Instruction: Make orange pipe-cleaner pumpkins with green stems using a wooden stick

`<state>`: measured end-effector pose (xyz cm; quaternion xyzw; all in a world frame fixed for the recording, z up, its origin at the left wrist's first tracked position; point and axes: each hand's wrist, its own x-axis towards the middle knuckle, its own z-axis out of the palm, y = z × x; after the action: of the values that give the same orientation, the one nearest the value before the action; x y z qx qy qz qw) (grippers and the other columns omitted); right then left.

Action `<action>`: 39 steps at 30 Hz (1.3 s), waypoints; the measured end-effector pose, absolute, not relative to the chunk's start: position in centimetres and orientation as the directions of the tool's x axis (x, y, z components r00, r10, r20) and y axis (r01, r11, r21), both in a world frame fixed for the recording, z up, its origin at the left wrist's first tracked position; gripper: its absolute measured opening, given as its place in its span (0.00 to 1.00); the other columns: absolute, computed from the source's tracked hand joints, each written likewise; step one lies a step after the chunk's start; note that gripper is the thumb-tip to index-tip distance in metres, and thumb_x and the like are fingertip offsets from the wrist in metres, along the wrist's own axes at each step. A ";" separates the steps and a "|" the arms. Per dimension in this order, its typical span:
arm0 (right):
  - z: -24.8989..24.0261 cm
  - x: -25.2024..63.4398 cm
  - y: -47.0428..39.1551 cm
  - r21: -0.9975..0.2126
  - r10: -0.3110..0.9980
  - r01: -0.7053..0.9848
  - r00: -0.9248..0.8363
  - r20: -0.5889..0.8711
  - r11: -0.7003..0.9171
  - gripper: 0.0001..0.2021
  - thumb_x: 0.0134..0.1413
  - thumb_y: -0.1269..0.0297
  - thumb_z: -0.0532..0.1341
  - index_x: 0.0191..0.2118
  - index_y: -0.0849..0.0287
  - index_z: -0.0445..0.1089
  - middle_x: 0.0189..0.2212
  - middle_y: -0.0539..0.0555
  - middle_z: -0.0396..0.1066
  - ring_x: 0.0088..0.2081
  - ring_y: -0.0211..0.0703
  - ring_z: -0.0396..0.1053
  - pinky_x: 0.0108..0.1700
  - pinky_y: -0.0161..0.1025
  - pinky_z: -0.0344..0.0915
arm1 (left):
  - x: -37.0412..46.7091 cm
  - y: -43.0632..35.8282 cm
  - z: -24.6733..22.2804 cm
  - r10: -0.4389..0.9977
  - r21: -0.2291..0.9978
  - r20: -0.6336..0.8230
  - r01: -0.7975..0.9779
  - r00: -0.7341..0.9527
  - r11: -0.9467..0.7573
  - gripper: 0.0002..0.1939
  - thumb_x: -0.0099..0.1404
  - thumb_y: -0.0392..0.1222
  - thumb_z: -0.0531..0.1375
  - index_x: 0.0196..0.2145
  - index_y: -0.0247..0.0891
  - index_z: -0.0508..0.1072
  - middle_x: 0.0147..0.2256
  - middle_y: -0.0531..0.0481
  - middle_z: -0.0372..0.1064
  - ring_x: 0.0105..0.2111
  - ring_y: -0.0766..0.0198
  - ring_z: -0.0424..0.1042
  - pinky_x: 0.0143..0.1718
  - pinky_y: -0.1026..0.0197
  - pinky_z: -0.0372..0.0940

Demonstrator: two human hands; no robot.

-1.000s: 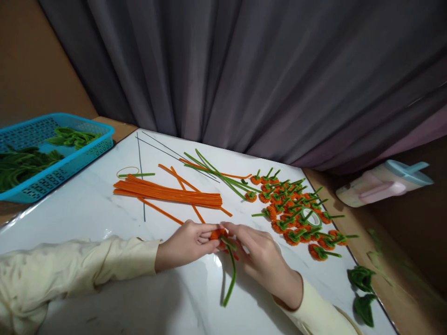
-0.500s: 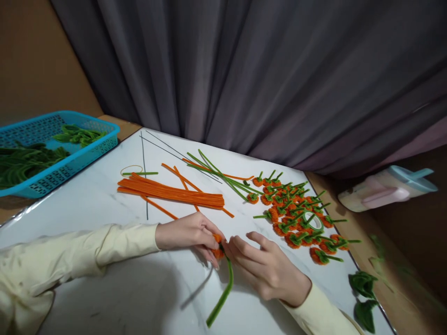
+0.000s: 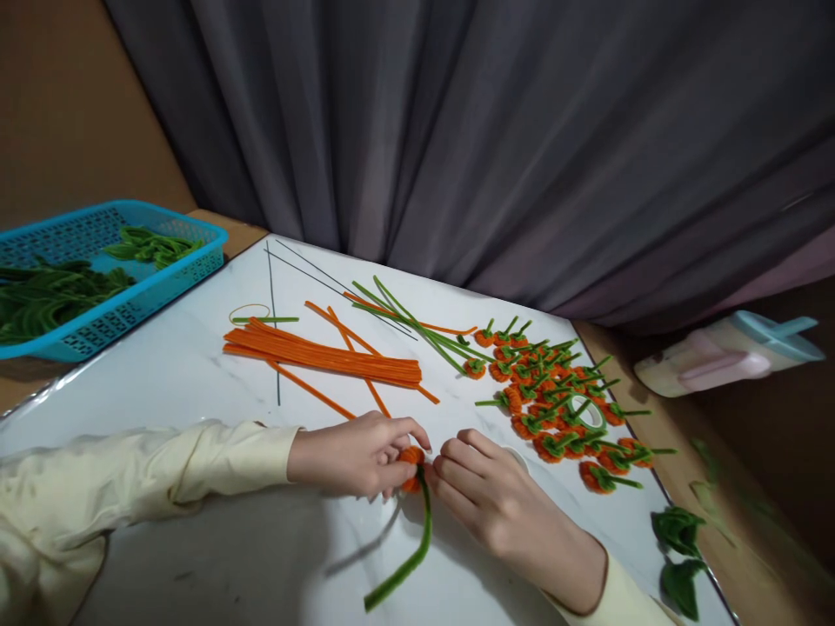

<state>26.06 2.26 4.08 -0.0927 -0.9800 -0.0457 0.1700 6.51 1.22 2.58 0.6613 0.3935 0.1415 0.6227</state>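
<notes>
Between my hands is a small orange fuzzy ball (image 3: pixel 410 468) with a long green fuzzy stem (image 3: pixel 427 530) that hangs down and curves left. My left hand (image 3: pixel 371 454) grips the ball from the left, its fingers curled round it. On the right, my right hand (image 3: pixel 499 496) has its fingers bent together, the tips at the base of the green stem; exactly what they pinch is hidden. Beyond my hands lie a bundle of orange strips (image 3: pixel 326 354) and some loose green strips (image 3: pixel 417 326). Many finished-looking orange balls with green stems (image 3: pixel 554 391) cluster to the right.
A blue basket (image 3: pixel 163 276) with green leaf shapes stands at the left. Thin dark wires (image 3: pixel 272 296) lie at the back. A white tape roll (image 3: pixel 587 412) rests among the balls. Two dark green leaves (image 3: pixel 678 530) and a lidded cup (image 3: pixel 718 356) are at the right.
The green stem's lower end has swung left. My right hand has turned and its fingers are drawn closer together. My left index finger has lifted over the ball.
</notes>
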 end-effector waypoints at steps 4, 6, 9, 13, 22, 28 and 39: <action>4.4 26.1 1.9 0.014 0.192 0.209 -0.921 0.340 0.978 0.17 0.62 0.76 0.48 0.25 0.66 0.68 0.21 0.54 0.62 0.27 0.41 0.54 0.29 0.39 0.51 | 6.3 1.3 2.7 0.706 0.951 -0.191 0.305 0.682 -0.037 0.07 0.65 0.37 0.50 0.42 0.36 0.59 0.24 0.58 0.58 0.21 0.72 0.55 0.21 0.70 0.52; 4.5 26.1 1.8 0.007 0.212 0.228 -0.917 0.337 0.974 0.17 0.62 0.76 0.47 0.26 0.65 0.67 0.22 0.54 0.62 0.27 0.41 0.54 0.28 0.38 0.50 | 6.3 1.3 2.7 0.698 0.957 -0.177 0.286 0.694 -0.041 0.06 0.66 0.38 0.48 0.41 0.37 0.58 0.25 0.57 0.57 0.22 0.72 0.56 0.22 0.69 0.53; 4.6 26.2 1.8 -0.019 0.241 0.248 -0.918 0.316 0.969 0.17 0.62 0.76 0.47 0.26 0.65 0.66 0.22 0.53 0.62 0.26 0.41 0.54 0.28 0.38 0.49 | 6.3 1.2 2.6 0.686 0.948 -0.149 0.299 0.712 -0.104 0.07 0.66 0.39 0.49 0.42 0.36 0.59 0.24 0.57 0.57 0.24 0.70 0.58 0.24 0.68 0.55; 4.2 26.6 1.8 -0.081 0.294 0.282 -0.914 0.278 0.956 0.16 0.62 0.77 0.47 0.25 0.62 0.64 0.21 0.52 0.61 0.25 0.40 0.53 0.27 0.37 0.48 | 6.3 0.9 2.1 0.670 0.914 -0.139 0.356 0.729 -0.197 0.13 0.63 0.41 0.53 0.44 0.33 0.60 0.23 0.57 0.58 0.23 0.68 0.60 0.24 0.67 0.56; 3.8 27.0 1.9 -0.241 0.353 0.291 -0.893 0.279 0.926 0.14 0.60 0.78 0.47 0.27 0.61 0.64 0.20 0.51 0.62 0.24 0.39 0.54 0.25 0.35 0.49 | 6.0 0.9 1.7 0.646 0.844 -0.082 0.398 0.759 -0.361 0.14 0.65 0.38 0.49 0.48 0.34 0.62 0.31 0.49 0.65 0.30 0.65 0.65 0.31 0.66 0.58; 3.6 26.8 2.0 -0.421 0.465 0.348 -0.859 0.215 0.838 0.12 0.58 0.78 0.50 0.28 0.60 0.67 0.21 0.50 0.66 0.25 0.36 0.60 0.26 0.32 0.53 | 6.2 0.7 2.7 0.640 0.885 -0.093 0.357 0.763 -0.298 0.15 0.62 0.37 0.51 0.47 0.33 0.62 0.27 0.51 0.63 0.25 0.66 0.63 0.27 0.67 0.58; 3.6 26.6 1.3 -0.343 0.467 0.394 -0.869 0.162 0.853 0.13 0.58 0.77 0.49 0.26 0.60 0.64 0.21 0.50 0.63 0.22 0.35 0.60 0.25 0.33 0.54 | 6.4 0.6 2.0 0.662 0.903 -0.081 0.336 0.745 -0.267 0.13 0.65 0.38 0.48 0.47 0.35 0.63 0.26 0.53 0.63 0.23 0.69 0.59 0.24 0.69 0.54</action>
<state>26.65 1.29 3.59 -0.2252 -0.9549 0.1513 0.1206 6.38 0.63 2.03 0.7799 0.3198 0.1588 0.5140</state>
